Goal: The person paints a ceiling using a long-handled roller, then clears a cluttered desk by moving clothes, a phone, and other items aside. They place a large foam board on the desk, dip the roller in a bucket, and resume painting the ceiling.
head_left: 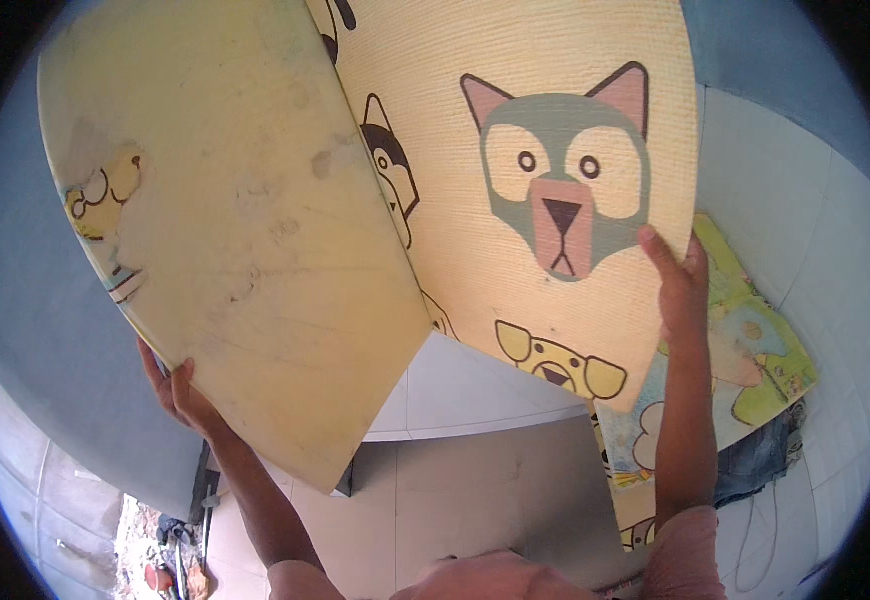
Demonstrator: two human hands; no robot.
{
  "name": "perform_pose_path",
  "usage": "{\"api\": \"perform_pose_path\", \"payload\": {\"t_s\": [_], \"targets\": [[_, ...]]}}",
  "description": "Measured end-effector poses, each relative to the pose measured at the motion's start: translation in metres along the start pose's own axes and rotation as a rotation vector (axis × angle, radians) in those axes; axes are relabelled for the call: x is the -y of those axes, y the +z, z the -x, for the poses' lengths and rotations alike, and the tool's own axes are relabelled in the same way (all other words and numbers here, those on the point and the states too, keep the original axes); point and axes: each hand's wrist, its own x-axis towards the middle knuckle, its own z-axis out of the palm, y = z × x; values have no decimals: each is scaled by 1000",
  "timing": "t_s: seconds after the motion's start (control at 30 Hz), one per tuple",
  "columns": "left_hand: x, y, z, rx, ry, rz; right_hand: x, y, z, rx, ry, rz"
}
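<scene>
A large panel mat with cartoon animal faces is held up in front of me. Its left panel (245, 240) is plain yellowish, scuffed and stained, with torn patches of print along the outer edge. The right panel (425, 60) is cream and ribbed, bearing a grey-green animal face and a yellow dog face. Both meet along a slanting line, like a fold. My left hand (187, 398) is closed on the left panel's lower outer edge, some fingers hidden behind it. With the thumb in front, my right hand (682, 285) grips the right panel's outer edge.
Beyond my right forearm lies a colourful printed panel (770, 350), with dark blue cloth (760, 465) under it. A white surface (465, 390) shows below the panels, above the tiled floor (455, 500). Assorted clutter (170, 560) sits at lower left beside a grey-blue surface (45, 330).
</scene>
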Motion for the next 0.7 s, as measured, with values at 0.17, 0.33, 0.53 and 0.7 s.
{"api": "perform_pose_path", "payload": {"t_s": [0.17, 0.33, 0.53, 0.7], "targets": [[-31, -59, -11, 5, -23, -33, 33, -17, -12, 99, 88, 11], [25, -53, -52, 40, 119, 100, -8, 8, -40, 41, -96, -167], [40, -57, -16, 76, 80, 25, -21, 13, 1, 4, -84, 33], [104, -79, -20, 71, 363, -451, 11, -3, 0, -200, -131, 259]]}}
